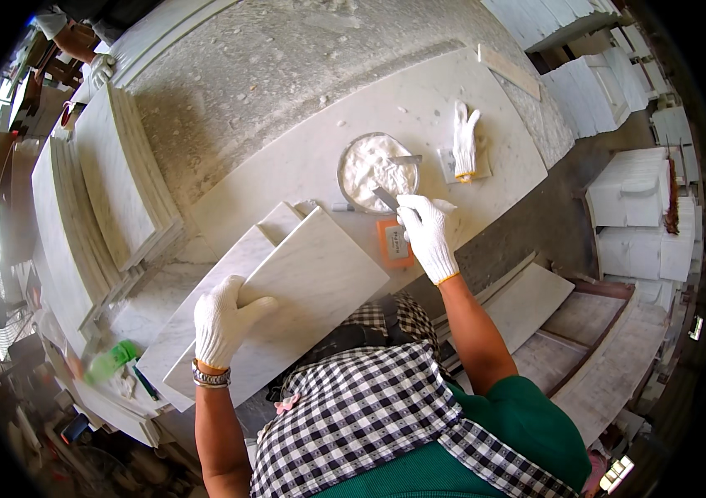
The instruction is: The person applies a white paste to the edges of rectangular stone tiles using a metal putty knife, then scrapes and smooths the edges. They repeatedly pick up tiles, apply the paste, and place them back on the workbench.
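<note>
My left hand point(224, 322), in a white knit glove with a watch at the wrist, grips the left edge of a white marble slab point(311, 278), thumb across its face. That slab lies over other marble pieces point(212, 299) close to my body. In my gloved right hand point(428, 236) is a putty knife point(385, 198), its blade at the near rim of a round bowl point(340, 178). White paste point(374, 166) fills the bowl, and a second flat blade point(405, 159) rests in it. An orange box point(394, 253) sits just left of my right hand.
A spare white glove point(464, 141) lies right of the bowl on a long marble sheet point(303, 149). Stacked slabs point(116, 174) stand at left, near a green bottle point(112, 361). Another person's gloved hand point(102, 70) shows far left. White blocks point(635, 191) are stacked at right.
</note>
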Demonstrator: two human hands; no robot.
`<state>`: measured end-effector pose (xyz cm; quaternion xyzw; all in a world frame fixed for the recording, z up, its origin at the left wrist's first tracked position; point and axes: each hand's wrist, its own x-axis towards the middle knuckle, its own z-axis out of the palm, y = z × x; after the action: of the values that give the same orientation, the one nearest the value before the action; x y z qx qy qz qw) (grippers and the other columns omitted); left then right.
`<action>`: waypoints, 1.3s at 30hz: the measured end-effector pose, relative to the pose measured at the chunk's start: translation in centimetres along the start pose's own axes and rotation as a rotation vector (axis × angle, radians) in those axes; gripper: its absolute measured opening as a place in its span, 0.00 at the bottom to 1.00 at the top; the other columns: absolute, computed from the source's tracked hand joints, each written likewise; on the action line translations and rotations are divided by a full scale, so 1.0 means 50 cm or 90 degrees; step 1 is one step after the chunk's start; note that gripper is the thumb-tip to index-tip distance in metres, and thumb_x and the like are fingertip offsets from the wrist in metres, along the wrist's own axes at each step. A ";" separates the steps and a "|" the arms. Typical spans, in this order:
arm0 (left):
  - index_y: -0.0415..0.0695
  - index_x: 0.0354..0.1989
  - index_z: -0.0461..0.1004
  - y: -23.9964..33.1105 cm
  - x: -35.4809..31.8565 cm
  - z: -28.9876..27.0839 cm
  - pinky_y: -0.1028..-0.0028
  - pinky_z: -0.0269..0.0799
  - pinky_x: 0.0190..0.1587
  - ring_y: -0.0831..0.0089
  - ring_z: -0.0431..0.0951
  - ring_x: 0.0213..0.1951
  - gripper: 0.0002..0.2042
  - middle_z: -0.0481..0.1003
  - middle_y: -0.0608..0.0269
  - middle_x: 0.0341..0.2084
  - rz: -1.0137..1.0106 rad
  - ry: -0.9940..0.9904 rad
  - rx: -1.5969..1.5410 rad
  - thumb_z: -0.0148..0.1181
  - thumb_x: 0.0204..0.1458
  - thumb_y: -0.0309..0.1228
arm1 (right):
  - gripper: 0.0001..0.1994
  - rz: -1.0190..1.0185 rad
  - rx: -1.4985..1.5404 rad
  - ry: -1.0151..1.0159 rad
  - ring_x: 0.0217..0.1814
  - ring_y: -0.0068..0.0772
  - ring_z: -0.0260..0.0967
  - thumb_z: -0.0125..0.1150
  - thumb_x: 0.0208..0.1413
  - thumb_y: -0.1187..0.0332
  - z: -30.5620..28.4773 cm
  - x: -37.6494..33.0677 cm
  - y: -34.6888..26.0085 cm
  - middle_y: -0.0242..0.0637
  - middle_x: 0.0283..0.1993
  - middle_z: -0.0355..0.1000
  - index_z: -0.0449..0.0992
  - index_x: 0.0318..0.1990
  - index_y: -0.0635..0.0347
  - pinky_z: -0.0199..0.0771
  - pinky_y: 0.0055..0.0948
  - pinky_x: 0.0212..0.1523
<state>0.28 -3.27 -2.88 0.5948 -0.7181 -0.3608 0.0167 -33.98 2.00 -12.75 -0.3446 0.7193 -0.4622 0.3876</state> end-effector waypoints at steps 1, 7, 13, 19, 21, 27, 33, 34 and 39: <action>0.41 0.31 0.78 0.001 0.001 0.000 0.62 0.73 0.32 0.54 0.80 0.27 0.21 0.78 0.53 0.22 0.002 -0.002 -0.002 0.74 0.43 0.48 | 0.10 -0.014 0.010 -0.001 0.35 0.14 0.72 0.59 0.65 0.74 -0.005 -0.005 -0.003 0.30 0.37 0.77 0.80 0.51 0.62 0.70 0.18 0.28; 0.42 0.33 0.79 -0.009 0.001 0.005 0.61 0.74 0.33 0.53 0.81 0.29 0.21 0.80 0.53 0.24 0.009 0.008 0.023 0.73 0.44 0.49 | 0.09 -0.092 0.003 -0.059 0.38 0.18 0.74 0.58 0.67 0.74 -0.009 -0.044 -0.097 0.33 0.43 0.77 0.78 0.52 0.64 0.73 0.20 0.30; 0.42 0.36 0.79 -0.018 0.000 0.010 0.60 0.75 0.34 0.53 0.82 0.30 0.23 0.81 0.53 0.25 0.047 0.032 0.011 0.73 0.45 0.50 | 0.08 -0.222 -0.060 -0.071 0.36 0.25 0.79 0.63 0.61 0.79 0.024 -0.067 -0.158 0.41 0.38 0.81 0.80 0.47 0.66 0.78 0.26 0.34; 0.42 0.35 0.78 -0.019 -0.002 0.008 0.60 0.75 0.34 0.52 0.82 0.30 0.23 0.81 0.53 0.25 0.048 0.031 0.030 0.73 0.44 0.51 | 0.09 -0.482 -0.219 -0.044 0.40 0.38 0.82 0.65 0.59 0.79 0.040 -0.059 -0.180 0.45 0.41 0.81 0.80 0.47 0.66 0.81 0.31 0.41; 0.42 0.35 0.78 -0.018 -0.002 0.009 0.60 0.75 0.34 0.52 0.82 0.30 0.23 0.81 0.53 0.25 0.052 0.033 0.030 0.73 0.44 0.51 | 0.09 -0.522 -0.255 -0.020 0.41 0.39 0.82 0.65 0.58 0.79 0.040 -0.055 -0.175 0.45 0.41 0.81 0.80 0.47 0.66 0.81 0.31 0.41; 0.42 0.34 0.78 -0.015 -0.003 0.008 0.60 0.75 0.34 0.52 0.82 0.30 0.23 0.81 0.53 0.25 0.033 0.026 0.014 0.74 0.44 0.51 | 0.10 -0.229 -0.070 -0.086 0.36 0.23 0.77 0.61 0.61 0.81 0.035 -0.069 -0.167 0.38 0.39 0.80 0.79 0.49 0.67 0.75 0.24 0.35; 0.41 0.35 0.78 -0.014 -0.002 0.006 0.60 0.75 0.34 0.52 0.82 0.30 0.24 0.81 0.53 0.25 0.045 0.032 0.026 0.74 0.44 0.51 | 0.10 -0.020 0.029 -0.162 0.40 0.21 0.79 0.60 0.64 0.76 0.033 -0.072 -0.172 0.36 0.43 0.81 0.81 0.51 0.64 0.74 0.20 0.31; 0.41 0.35 0.78 -0.013 -0.001 0.006 0.60 0.75 0.34 0.52 0.82 0.30 0.24 0.81 0.53 0.25 0.048 0.034 0.027 0.74 0.44 0.51 | 0.10 -0.016 0.046 -0.165 0.40 0.21 0.79 0.60 0.64 0.76 0.034 -0.072 -0.166 0.36 0.43 0.81 0.81 0.51 0.64 0.74 0.19 0.30; 0.39 0.37 0.80 -0.013 -0.002 0.009 0.61 0.74 0.34 0.53 0.81 0.29 0.22 0.79 0.50 0.24 0.036 0.040 0.009 0.74 0.43 0.46 | 0.10 0.009 0.065 -0.168 0.40 0.21 0.79 0.60 0.64 0.76 0.034 -0.071 -0.162 0.36 0.42 0.80 0.81 0.51 0.64 0.74 0.19 0.30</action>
<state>0.68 -2.98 -3.51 0.5851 -0.7364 -0.3365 0.0452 -29.73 1.66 -4.83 -0.3777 0.6399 -0.4459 0.4991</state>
